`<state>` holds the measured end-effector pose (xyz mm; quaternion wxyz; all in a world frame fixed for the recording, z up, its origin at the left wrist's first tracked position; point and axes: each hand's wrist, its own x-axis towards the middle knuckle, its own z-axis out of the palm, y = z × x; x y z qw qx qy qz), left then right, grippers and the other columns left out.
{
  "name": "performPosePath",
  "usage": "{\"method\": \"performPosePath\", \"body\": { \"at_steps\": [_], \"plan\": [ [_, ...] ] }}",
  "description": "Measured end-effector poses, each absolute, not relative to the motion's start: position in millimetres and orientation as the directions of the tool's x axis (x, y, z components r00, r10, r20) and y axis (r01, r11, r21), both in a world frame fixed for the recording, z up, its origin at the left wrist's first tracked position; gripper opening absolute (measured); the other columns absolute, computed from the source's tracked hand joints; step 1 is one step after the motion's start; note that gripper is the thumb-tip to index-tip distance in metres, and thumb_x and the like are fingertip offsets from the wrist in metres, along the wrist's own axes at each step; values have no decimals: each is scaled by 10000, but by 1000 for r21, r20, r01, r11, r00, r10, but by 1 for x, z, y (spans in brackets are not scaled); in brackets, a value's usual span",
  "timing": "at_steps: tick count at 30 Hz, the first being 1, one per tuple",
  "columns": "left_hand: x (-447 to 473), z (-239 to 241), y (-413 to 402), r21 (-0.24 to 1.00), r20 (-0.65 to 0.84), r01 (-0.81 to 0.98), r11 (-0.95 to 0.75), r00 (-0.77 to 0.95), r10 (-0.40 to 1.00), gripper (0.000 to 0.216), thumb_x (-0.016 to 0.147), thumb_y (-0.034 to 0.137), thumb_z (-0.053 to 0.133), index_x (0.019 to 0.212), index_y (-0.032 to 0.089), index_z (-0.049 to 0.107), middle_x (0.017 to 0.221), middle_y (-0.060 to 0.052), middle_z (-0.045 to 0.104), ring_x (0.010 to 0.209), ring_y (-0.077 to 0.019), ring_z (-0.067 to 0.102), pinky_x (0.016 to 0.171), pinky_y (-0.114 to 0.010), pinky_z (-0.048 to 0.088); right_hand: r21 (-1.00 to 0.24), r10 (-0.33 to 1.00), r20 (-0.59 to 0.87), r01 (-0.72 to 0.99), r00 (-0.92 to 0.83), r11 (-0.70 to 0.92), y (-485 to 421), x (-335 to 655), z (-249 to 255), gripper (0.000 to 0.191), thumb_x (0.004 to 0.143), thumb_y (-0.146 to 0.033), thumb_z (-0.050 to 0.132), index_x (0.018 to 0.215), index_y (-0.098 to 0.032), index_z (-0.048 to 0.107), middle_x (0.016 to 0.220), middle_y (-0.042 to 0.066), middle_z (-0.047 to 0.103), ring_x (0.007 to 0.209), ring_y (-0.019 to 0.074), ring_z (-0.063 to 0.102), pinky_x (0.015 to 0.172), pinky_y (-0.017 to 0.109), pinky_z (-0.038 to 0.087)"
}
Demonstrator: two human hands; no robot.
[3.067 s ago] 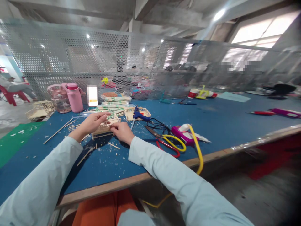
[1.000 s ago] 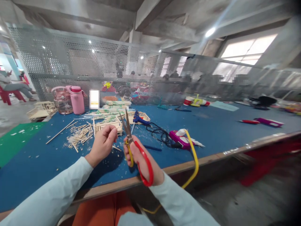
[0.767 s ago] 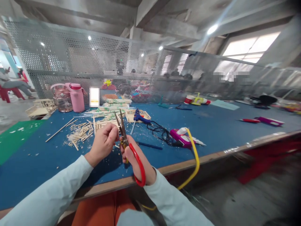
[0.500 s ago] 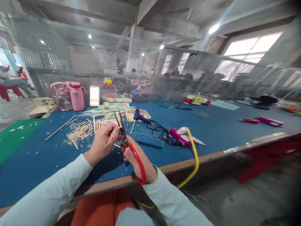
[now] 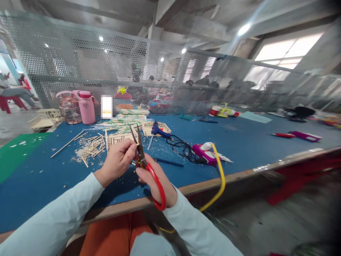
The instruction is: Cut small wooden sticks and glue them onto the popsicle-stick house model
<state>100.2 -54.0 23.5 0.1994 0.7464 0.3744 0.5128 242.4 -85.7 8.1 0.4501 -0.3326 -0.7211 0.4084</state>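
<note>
My right hand (image 5: 157,179) is closed round a pair of scissors (image 5: 157,185) with red handles, and the dark blades stand a little apart, pointing up and away from me. My left hand (image 5: 118,160) is closed in a pinch close beside the blades. A small pale bit shows at its fingertips by the blades, too small to name. Just behind my left hand stands a small frame of wooden sticks (image 5: 117,139), partly hidden by that hand. To its left lies a heap of short cut sticks (image 5: 92,147).
A blue glue gun (image 5: 160,131) rests by another stick frame (image 5: 146,129). Right of my hands lie a purple glue gun (image 5: 204,154), a yellow strap (image 5: 221,174) and a dark blue rod (image 5: 170,163). Pink bottle (image 5: 87,110), clear jug (image 5: 69,110) and bundled sticks (image 5: 130,119) stand at the back.
The scissor blades have opened slightly wider. Both hands stay in nearly the same place, and the things on the table have not moved.
</note>
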Motion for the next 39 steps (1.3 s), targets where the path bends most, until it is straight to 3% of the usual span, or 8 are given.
{"method": "performPosePath", "body": {
  "at_steps": [4, 12, 15, 18, 24, 28, 33, 39],
  "plan": [
    [100, 24, -56, 640, 628, 395, -659, 226, 745, 281, 846, 275, 371, 601, 181, 472, 532, 27, 490, 484, -82, 441, 486, -190, 342, -831, 859, 415, 258, -301, 492, -84, 240, 6, 250, 694, -83, 450, 903, -179, 548, 694, -19, 495, 636, 115, 441, 599, 230, 370],
    [102, 22, -55, 645, 631, 408, -647, 194, 751, 292, 851, 289, 367, 600, 182, 470, 502, 28, 483, 473, -84, 449, 492, -195, 354, -820, 862, 454, 272, -227, 504, -76, 239, -5, 106, 679, -99, 440, 714, -177, 504, 594, -33, 442, 573, 103, 402, 532, 216, 334],
    [102, 22, -54, 689, 608, 356, -632, 191, 771, 302, 850, 297, 367, 589, 180, 464, 481, 31, 466, 450, -81, 434, 477, -194, 353, -889, 895, 399, 156, -200, 431, -76, 237, -11, 41, 706, -153, 462, 727, -183, 479, 560, -49, 405, 495, 82, 363, 466, 207, 316],
    [100, 22, -53, 705, 585, 343, -621, 213, 782, 298, 838, 311, 392, 592, 174, 488, 490, 26, 475, 450, -80, 431, 464, -190, 347, -942, 934, 335, -79, -127, 327, -77, 234, -9, 127, 768, -282, 483, 862, -200, 460, 570, -60, 414, 442, 72, 376, 417, 200, 330],
    [96, 19, -50, 497, 630, 447, -744, 403, 663, 197, 788, 311, 512, 696, 183, 631, 595, -9, 583, 537, -92, 480, 523, -192, 365, -915, 951, 306, -285, -32, 285, -70, 237, 6, 255, 723, -352, 591, 886, -219, 447, 598, -65, 458, 453, 70, 448, 417, 196, 410],
    [102, 15, -52, 649, 617, 310, -695, 320, 719, 155, 761, 312, 572, 802, 205, 678, 704, -44, 640, 635, -131, 553, 598, -233, 430, -883, 968, 242, -426, -59, 195, -67, 238, 5, 307, 669, -302, 622, 917, -226, 458, 641, -58, 485, 457, 65, 465, 408, 192, 426],
    [111, 10, -53, 891, 455, -156, -427, 336, 825, 233, 680, 350, 659, 821, 165, 679, 748, -31, 557, 555, -119, 547, 529, -264, 469, -830, 978, 205, -535, -26, 159, -65, 235, -2, 350, 634, -303, 622, 939, -220, 471, 645, -40, 506, 461, 79, 469, 396, 208, 427],
    [112, 12, -52, 940, 335, -190, -284, 354, 873, 247, 713, 392, 623, 742, 146, 618, 677, -3, 527, 530, -89, 507, 500, -232, 447, -864, 977, 198, -485, -76, 137, -69, 232, 1, 346, 651, -314, 629, 936, -218, 460, 628, -52, 511, 468, 71, 476, 409, 190, 411]
  ]
}}
